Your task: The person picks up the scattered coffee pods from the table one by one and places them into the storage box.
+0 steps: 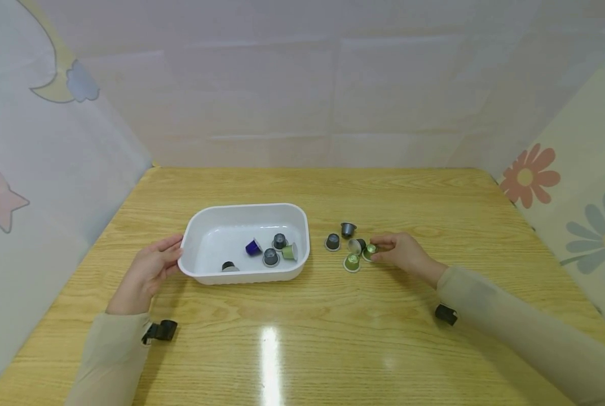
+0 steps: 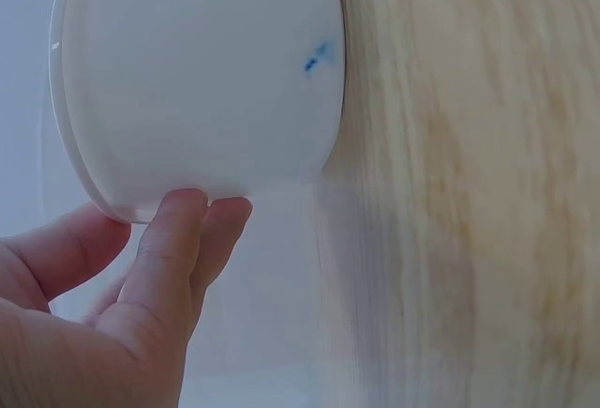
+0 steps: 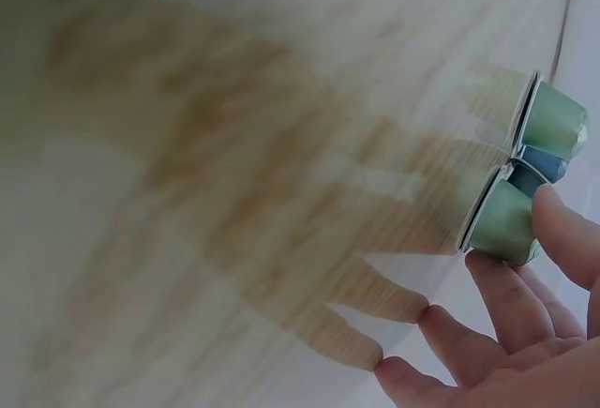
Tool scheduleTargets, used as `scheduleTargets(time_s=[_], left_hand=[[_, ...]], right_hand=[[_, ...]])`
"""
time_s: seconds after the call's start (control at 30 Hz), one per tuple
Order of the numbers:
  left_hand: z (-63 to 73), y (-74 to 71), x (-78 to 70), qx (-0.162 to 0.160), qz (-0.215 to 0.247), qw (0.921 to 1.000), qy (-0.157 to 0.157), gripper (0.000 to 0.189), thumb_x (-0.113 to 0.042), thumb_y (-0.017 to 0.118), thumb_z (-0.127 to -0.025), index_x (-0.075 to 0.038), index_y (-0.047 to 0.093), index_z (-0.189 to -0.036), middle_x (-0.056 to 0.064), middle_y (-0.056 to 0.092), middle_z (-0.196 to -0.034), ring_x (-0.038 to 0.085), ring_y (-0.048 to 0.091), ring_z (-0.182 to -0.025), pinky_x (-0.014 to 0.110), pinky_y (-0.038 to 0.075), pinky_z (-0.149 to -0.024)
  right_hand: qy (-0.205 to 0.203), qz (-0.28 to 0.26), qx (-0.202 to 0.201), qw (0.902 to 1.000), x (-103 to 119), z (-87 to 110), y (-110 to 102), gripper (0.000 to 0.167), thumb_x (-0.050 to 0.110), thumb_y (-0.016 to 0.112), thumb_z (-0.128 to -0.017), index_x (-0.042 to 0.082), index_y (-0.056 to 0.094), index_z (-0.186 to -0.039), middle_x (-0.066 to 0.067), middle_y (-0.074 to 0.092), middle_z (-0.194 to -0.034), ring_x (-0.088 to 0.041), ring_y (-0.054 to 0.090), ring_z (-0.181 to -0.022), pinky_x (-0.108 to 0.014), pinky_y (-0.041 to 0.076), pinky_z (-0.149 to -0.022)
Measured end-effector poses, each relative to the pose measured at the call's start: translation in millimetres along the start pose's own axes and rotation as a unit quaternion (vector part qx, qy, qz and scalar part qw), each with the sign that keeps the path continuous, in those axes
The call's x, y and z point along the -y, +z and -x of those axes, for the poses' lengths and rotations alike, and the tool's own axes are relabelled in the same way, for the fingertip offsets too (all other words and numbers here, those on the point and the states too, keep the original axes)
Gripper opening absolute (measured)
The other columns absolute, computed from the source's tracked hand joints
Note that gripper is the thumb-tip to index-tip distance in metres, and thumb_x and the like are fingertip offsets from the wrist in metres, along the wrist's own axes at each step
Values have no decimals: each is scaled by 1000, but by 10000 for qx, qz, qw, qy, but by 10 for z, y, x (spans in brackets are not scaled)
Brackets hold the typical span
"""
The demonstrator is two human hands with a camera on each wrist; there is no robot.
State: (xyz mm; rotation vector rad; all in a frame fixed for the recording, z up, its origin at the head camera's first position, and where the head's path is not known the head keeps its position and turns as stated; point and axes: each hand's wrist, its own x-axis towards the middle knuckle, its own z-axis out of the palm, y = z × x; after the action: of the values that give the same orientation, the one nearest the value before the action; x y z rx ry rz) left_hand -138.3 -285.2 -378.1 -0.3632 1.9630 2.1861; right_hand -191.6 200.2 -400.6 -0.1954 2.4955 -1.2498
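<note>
At its left end, the white plastic tub (image 1: 226,219) is held by my left hand (image 1: 152,268); in the left wrist view the thumb and fingers pinch the tub's rim (image 2: 206,80). Inside lie a purple coffee capsule (image 1: 254,247), a green one (image 1: 288,252) and several dark grey ones (image 1: 270,257). On the table to the right, my right hand (image 1: 398,252) pinches a green capsule (image 1: 370,251) between thumb and fingers, its rim down on the tabletop. The right wrist view shows this green capsule (image 3: 503,222) close up.
Beside the right hand stand another green capsule (image 1: 352,261) and a grey capsule tipped on its side (image 1: 355,246). Two more dark capsules (image 1: 332,242) sit nearer the tub. The wooden table (image 1: 332,338) meets a pale cloth backdrop (image 1: 332,101) behind and at both sides.
</note>
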Motion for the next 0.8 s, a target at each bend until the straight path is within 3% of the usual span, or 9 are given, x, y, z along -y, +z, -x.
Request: scheduleTargets(time_s=[0.23, 0.53, 0.8], left_hand=[[-7, -10, 14, 26, -59, 10000, 35, 60, 1, 48, -100, 8, 17, -151, -21, 65, -92, -2, 64, -86, 19, 54, -73], [-3, -20, 36, 97, -286, 9994, 138, 59, -2, 49, -100, 9, 19, -150, -22, 63, -95, -4, 61, -89, 18, 53, -75], [-10, -33, 43, 175, -250, 9994, 152, 59, -2, 49, -101, 8, 18, -150, -20, 61, -98, -3, 61, -90, 17, 53, -76]], right_hand=[[-12, 115, -77, 9999, 0, -18, 1, 48, 11, 72, -89, -9, 56, -129, -25, 58, -127, -39, 54, -119, -49, 43, -100], [84, 185, -197, 9996, -10, -31, -66, 48, 18, 71, -91, -5, 57, -130, -24, 57, -129, -39, 53, -121, -53, 40, -102], [50, 40, -212, 9998, 154, 67, -159, 53, 19, 69, -92, -8, 52, -134, -26, 54, -131, -40, 52, -121, -50, 45, -98]])
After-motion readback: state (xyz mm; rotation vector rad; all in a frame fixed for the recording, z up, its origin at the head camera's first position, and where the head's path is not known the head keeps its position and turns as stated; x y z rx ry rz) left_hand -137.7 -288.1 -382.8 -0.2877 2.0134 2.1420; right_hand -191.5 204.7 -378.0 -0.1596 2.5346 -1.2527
